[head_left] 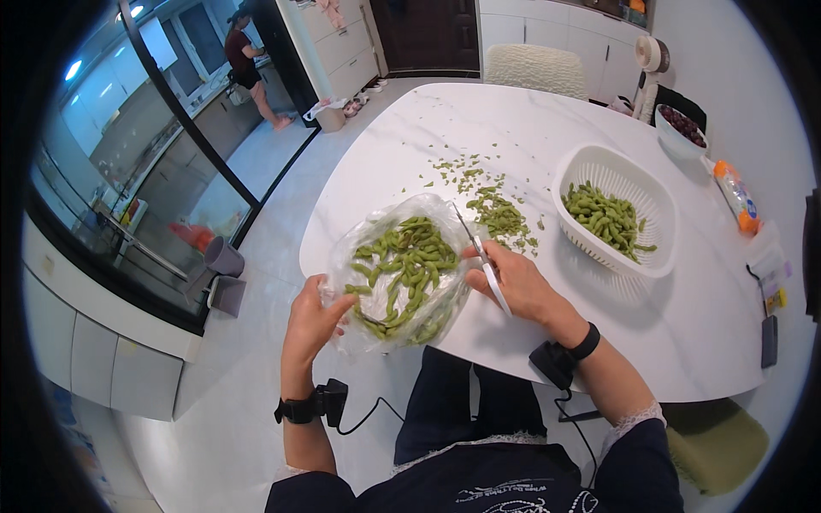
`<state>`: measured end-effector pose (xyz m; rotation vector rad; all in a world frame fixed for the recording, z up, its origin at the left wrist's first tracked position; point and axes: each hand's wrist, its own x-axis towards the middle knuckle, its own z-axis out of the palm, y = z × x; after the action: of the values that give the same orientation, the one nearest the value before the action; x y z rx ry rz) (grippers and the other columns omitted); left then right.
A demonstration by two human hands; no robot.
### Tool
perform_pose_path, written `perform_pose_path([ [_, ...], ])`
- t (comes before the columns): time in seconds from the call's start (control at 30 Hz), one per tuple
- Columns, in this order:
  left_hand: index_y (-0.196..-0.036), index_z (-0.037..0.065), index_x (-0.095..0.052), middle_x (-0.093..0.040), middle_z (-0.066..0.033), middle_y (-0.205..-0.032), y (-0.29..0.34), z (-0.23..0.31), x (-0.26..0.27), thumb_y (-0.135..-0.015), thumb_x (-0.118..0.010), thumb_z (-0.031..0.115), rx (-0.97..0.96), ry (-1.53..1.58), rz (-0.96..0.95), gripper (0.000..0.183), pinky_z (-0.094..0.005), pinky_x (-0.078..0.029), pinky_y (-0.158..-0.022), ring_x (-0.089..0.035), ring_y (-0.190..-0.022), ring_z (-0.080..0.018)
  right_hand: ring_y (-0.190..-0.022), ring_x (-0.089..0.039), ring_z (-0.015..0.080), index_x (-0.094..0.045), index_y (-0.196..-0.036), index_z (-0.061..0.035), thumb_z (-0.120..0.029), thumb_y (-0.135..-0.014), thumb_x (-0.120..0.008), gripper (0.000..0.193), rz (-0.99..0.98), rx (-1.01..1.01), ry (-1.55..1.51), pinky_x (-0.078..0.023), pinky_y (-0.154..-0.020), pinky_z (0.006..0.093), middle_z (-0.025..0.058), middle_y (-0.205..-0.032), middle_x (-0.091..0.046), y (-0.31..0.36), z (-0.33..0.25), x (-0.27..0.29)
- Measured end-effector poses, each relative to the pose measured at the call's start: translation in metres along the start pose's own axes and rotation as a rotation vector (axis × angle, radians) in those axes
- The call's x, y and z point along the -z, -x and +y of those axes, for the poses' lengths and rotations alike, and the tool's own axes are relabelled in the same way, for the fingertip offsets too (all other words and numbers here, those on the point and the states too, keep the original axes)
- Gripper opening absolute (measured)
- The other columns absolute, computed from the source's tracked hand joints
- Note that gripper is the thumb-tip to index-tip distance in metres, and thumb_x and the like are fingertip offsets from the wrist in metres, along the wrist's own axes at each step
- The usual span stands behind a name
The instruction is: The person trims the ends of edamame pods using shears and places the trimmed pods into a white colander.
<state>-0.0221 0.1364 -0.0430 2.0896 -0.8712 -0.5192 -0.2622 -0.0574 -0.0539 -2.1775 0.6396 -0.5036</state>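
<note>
In the head view, both forearms rise from the lower edge and the hands meet at the near edge of the white counter (710, 299). The left hand (312, 316) is held upright, wrist low, palm turned inward to the right; the right hand (517, 282) comes in slantwise from the lower right, back of the hand mostly up, its wrist bent toward the left.

The left fingers are partly curled, with the thumb reaching over the rim of a clear plastic bag (340, 252) and the others on its outer side, so they have hold of it. The right fingers are bent closely around the white handle of the scissors (491, 275) and also lie against the bag's right side.

The scissors' long axis runs slantwise, blades pointing away from the body and slightly left of the right fingers, handle end trailing back toward the wrist; whether the blades are parted cannot be told. The bag's mouth faces up between the two sets of fingers, and green pods (415, 256) lie inside at mixed angles. Just beyond the right fingers are scattered green clippings (500, 214); to their right stands a white basket (660, 218) holding more pods (599, 214).
</note>
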Motion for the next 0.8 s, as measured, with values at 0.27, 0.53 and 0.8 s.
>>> perform_pose_path([
  [0.27,-0.087,0.003,-0.056,-0.052,0.0004,-0.066,-0.05,0.075,-0.033,-0.088,-0.059,0.019,-0.309,0.431,0.019,0.016,-0.0205,-0.042,-0.043,-0.049,-0.052,-0.0065,-0.08,-0.06,0.031,-0.052,-0.105,-0.003,-0.051,-0.085,-0.054,0.052,0.027,0.005,-0.069,-0.046,-0.071,0.0386,0.0173,-0.09,-0.06,-0.001,0.003,0.0],
  [0.53,-0.091,0.006,-0.059,-0.051,0.0031,-0.06,-0.073,0.095,-0.005,-0.088,-0.059,0.017,-0.465,0.517,0.249,0.011,-0.0192,-0.033,-0.042,-0.043,-0.046,-0.004,-0.075,-0.057,0.0281,-0.052,-0.1,-0.0015,-0.05,-0.085,-0.055,0.051,0.056,0.032,0.029,-0.045,-0.068,0.0373,0.0145,-0.084,-0.057,0.006,0.003,0.003],
  [0.8,-0.11,0.004,-0.058,-0.053,-0.0154,-0.12,-0.044,0.059,-0.011,-0.072,-0.073,0.018,-0.679,-0.257,0.551,0.043,-0.0404,-0.037,-0.097,-0.044,-0.119,-0.0351,-0.074,-0.057,0.0282,-0.052,-0.098,-0.0016,-0.047,-0.085,-0.056,0.047,0.092,0.127,0.064,-0.045,-0.067,0.0377,0.0139,-0.081,-0.057,0.005,0.004,-0.005],
])
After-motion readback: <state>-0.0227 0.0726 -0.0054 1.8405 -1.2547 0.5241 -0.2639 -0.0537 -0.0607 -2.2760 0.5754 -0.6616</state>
